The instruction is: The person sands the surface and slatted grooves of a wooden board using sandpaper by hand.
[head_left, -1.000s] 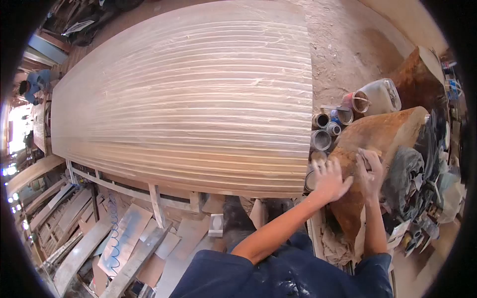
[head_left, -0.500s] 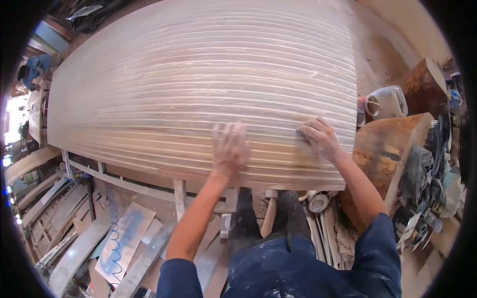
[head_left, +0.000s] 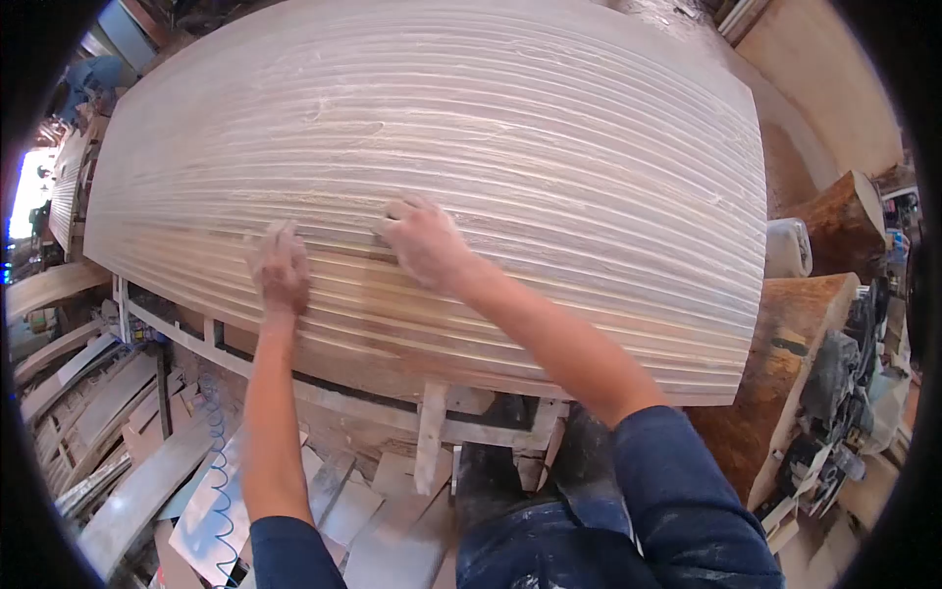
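Observation:
A large panel (head_left: 589,206) with long parallel grooves lies before me, dusted with pale powder. My left hand (head_left: 280,267) rests on its near part, toward the left, fingers stretched out over the grooves and slightly blurred. Farther right, my right hand (head_left: 424,243) presses on the grooved surface with its fingers bent and drawn together. Whatever may be under those fingertips is hidden. Pale dust coats both hands.
Under the panel is a wooden frame (head_left: 430,432). Boards and offcuts (head_left: 137,491) cover the floor at left, beside a coiled blue hose (head_left: 218,486). Thick wood slabs (head_left: 785,363) stand at right. Another person (head_left: 93,79) is at the far left.
Both hands have slid left along the grooves, the right one farther, so they are now closer together. My view has shifted, placing the panel's right edge farther right.

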{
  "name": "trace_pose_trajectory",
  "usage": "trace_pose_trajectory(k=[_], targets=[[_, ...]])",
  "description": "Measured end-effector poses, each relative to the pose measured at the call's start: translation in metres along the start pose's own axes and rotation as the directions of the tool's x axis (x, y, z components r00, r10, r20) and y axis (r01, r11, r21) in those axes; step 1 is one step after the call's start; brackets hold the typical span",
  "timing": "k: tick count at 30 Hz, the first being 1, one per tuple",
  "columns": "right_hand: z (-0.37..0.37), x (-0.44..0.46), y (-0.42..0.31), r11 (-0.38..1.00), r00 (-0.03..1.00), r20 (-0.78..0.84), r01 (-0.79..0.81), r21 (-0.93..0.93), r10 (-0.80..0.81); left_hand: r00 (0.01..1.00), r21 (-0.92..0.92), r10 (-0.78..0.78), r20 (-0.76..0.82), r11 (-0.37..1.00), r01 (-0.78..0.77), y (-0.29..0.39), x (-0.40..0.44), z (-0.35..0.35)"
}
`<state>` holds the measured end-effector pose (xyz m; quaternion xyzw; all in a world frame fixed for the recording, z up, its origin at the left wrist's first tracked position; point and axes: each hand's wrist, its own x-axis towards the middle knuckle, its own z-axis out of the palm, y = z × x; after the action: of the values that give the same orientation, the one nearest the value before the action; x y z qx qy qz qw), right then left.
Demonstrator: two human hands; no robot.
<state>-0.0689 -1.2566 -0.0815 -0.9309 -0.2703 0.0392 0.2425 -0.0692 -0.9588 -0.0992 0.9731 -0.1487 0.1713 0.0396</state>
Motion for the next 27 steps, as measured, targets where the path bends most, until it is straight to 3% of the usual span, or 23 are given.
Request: trace_pose_trajectory(k=[3,4,5,6,8,13,16,18,20,21,22,25,26,27], targets=[[-0.022,-0.061,0.042,0.979,0.997,-0.072,0.045,0.201,-0.031,0.995,-0.003,-0.094,-0.037,0.996,0.094,-0.030,0.000,0.002],[-0.037,-0.093,0.059,0.982,0.950,-0.249,0.186,-0.040,-0.190,0.991,-0.038,-0.119,-0.061,0.992,0.117,-0.039,0.002,0.002],[-0.059,-0.128,0.072,1.000,0.994,-0.109,0.016,0.014,-0.014,0.988,-0.034,-0.136,-0.070,0.990,0.134,-0.042,0.002,0.003],[-0.079,-0.155,0.087,0.995,0.998,0.020,-0.062,0.072,0.061,0.987,-0.064,-0.147,-0.071,0.988,0.142,-0.039,0.002,0.005],[-0.080,-0.176,0.101,0.986,0.994,-0.013,-0.108,0.131,0.110,0.983,-0.064,-0.168,-0.078,0.985,0.163,-0.041,0.002,0.004],[-0.008,-0.015,0.019,0.970,0.994,-0.085,0.087,0.229,-0.070,0.964,-0.165,-0.261,-0.048,0.954,0.250,-0.046,-0.002,0.011],[0.030,0.091,-0.053,0.970,0.996,-0.032,0.091,0.226,-0.086,0.882,-0.062,-0.468,-0.050,0.883,0.465,-0.040,0.001,0.003],[0.046,0.125,-0.073,0.987,0.999,-0.013,0.047,0.155,-0.046,0.865,-0.015,-0.497,-0.065,0.867,0.497,-0.046,-0.001,0.014],[0.037,0.098,-0.050,0.967,0.982,-0.114,0.169,0.189,-0.149,0.848,0.007,-0.526,-0.065,0.850,0.527,-0.048,-0.003,0.014],[0.019,0.070,-0.035,0.949,0.988,-0.106,0.140,0.282,-0.114,0.849,-0.009,-0.524,-0.068,0.851,0.525,-0.046,-0.001,0.012],[0.007,0.040,-0.015,0.959,0.984,-0.132,0.151,0.239,-0.122,0.851,-0.027,-0.521,-0.069,0.854,0.520,-0.045,0.002,0.009],[-0.048,-0.058,0.013,0.978,0.988,-0.115,-0.076,0.196,0.100,0.843,-0.066,-0.536,-0.048,0.844,0.532,-0.046,0.004,0.007],[-0.061,-0.087,0.022,0.992,0.985,-0.158,-0.055,0.115,0.073,0.836,-0.062,-0.546,-0.054,0.837,0.543,-0.048,0.004,0.004],[-0.072,-0.122,0.032,0.963,0.961,-0.116,-0.236,0.128,0.250,0.843,-0.088,-0.536,-0.041,0.843,0.531,-0.047,0.004,0.002]])
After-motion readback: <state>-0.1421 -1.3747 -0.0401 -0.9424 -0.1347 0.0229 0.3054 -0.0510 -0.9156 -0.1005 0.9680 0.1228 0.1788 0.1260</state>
